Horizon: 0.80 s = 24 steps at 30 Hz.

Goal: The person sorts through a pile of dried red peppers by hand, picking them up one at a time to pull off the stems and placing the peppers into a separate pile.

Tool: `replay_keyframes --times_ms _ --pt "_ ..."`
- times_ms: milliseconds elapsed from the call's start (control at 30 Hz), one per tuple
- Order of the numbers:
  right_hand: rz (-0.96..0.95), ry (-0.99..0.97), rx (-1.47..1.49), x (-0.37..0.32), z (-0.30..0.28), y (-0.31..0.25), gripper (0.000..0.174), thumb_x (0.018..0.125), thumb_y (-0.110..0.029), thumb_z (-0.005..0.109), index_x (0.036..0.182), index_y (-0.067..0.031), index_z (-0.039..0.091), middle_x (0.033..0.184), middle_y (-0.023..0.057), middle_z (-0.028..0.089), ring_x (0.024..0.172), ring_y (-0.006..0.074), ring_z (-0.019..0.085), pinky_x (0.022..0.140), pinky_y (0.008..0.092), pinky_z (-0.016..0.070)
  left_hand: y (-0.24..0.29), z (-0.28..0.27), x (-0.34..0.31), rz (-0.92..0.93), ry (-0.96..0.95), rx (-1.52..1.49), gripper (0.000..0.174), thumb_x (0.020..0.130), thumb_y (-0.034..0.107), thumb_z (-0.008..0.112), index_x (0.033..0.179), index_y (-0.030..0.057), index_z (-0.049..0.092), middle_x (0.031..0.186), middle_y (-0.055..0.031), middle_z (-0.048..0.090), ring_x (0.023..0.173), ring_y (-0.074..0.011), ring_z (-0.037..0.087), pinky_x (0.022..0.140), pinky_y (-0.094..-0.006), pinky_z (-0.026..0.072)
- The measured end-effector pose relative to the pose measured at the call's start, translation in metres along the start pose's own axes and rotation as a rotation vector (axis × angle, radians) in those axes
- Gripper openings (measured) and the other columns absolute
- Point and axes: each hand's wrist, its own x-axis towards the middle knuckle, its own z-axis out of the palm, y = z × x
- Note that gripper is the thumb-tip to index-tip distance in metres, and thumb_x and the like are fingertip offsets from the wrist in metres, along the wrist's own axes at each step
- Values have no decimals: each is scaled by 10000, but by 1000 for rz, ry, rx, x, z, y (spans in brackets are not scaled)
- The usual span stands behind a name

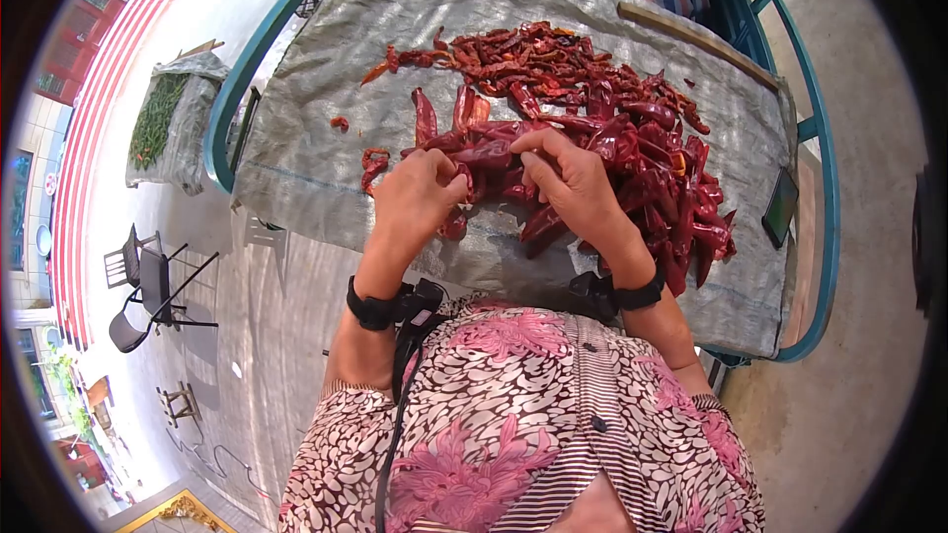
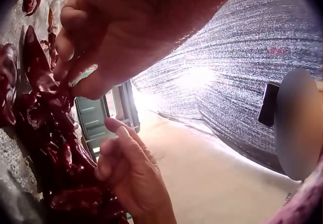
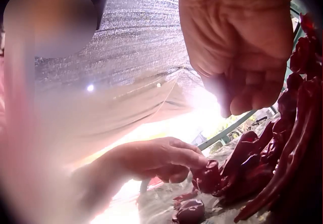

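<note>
Just left of the pepper pile, the left hand (image 1: pixel 420 195) pinches a dark red pepper between thumb and fingers. The left wrist view shows this hand (image 2: pixel 126 32) large at the top, its fingertips on the pepper. In the right wrist view the left hand (image 3: pixel 146 158) is at a red pepper (image 3: pixel 206 177). The right hand (image 1: pixel 578 183) hovers by the near side of the glossy red peppers (image 1: pixel 642 163), fingers loosely bent. Nothing shows between its thumb and index finger in the left wrist view, where the hand (image 2: pixel 139 171) is seen from the side.
Smaller, wrinkled dried peppers (image 1: pixel 533 54) lie at the far side of the grey woven sheet (image 1: pixel 326 89). A wooden stick (image 1: pixel 696 39) and a phone (image 1: pixel 780 207) are toward the right. A teal metal rail (image 1: pixel 825 237) surrounds the sheet. Green peppers (image 1: pixel 156 123) and chairs (image 1: pixel 155 281) stand left.
</note>
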Motion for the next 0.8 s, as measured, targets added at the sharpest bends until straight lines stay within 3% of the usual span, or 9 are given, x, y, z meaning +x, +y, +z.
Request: replay_keyframes --times_ms 167,233,367,467,500,533,600,633,800 --pt "30 -98 -176 -3 8 -24 406 969 -322 698 1275 -74 599 832 83 695 719 238 679 678 358 532 0 -5 -4 8 -37 -559 211 943 222 706 950 12 692 750 -25 681 699 -114 661 629 -287 513" --pt "35 -140 -231 -1 12 -27 558 925 -383 743 1354 -94 535 894 103 725 782 292 718 702 387 549 10 -7 -6 -19 -67 -634 188 975 191 676 980 3 685 786 -6 677 695 -87 626 627 -259 500" --pt "-89 -51 -191 0 24 -15 445 956 -327 714 1310 -94 579 960 126 734 828 325 721 738 394 556 20 -3 -7 -75 -107 -1001 158 1001 154 655 1032 0 677 871 -16 687 693 -62 579 625 -232 480" --pt "-115 49 -172 0 21 -18 303 997 -246 665 1251 -84 629 996 145 732 869 339 716 763 393 557 2 0 0 -1 170 -736 153 1013 131 632 1078 -3 667 936 -33 694 731 -68 598 640 -251 495" --pt "-128 96 -142 2 19 -12 260 1008 -217 647 1227 -79 645 1001 149 729 877 342 713 766 390 555 -18 8 11 91 329 -374 190 965 123 671 1117 10 668 986 -82 693 787 -160 661 702 -336 533" --pt "-141 142 -112 4 17 -9 220 1019 -189 630 1204 -73 661 1006 153 726 884 345 710 769 388 553 -25 8 12 113 321 -225 220 935 121 694 1127 16 670 1007 -103 683 823 -204 667 736 -365 533" --pt "-139 166 -95 4 14 -14 187 1039 -160 594 1168 -58 682 965 147 711 805 276 684 734 360 531 -35 8 15 156 300 73 291 875 117 739 1145 28 676 1049 -145 664 896 -292 681 805 -425 535" --pt "-100 169 -66 4 14 -15 187 1041 -165 593 1164 -56 683 949 142 704 774 256 670 720 352 524 -39 13 19 115 272 65 342 810 112 779 1133 45 689 1093 -168 624 1027 -366 636 874 -460 516" --pt "-6 83 -8 9 16 -18 225 1043 -203 604 1197 -48 659 876 117 687 692 170 615 664 310 494 -42 28 27 155 300 180 318 816 91 777 1114 76 669 1080 -129 572 1069 -359 590 858 -471 525"
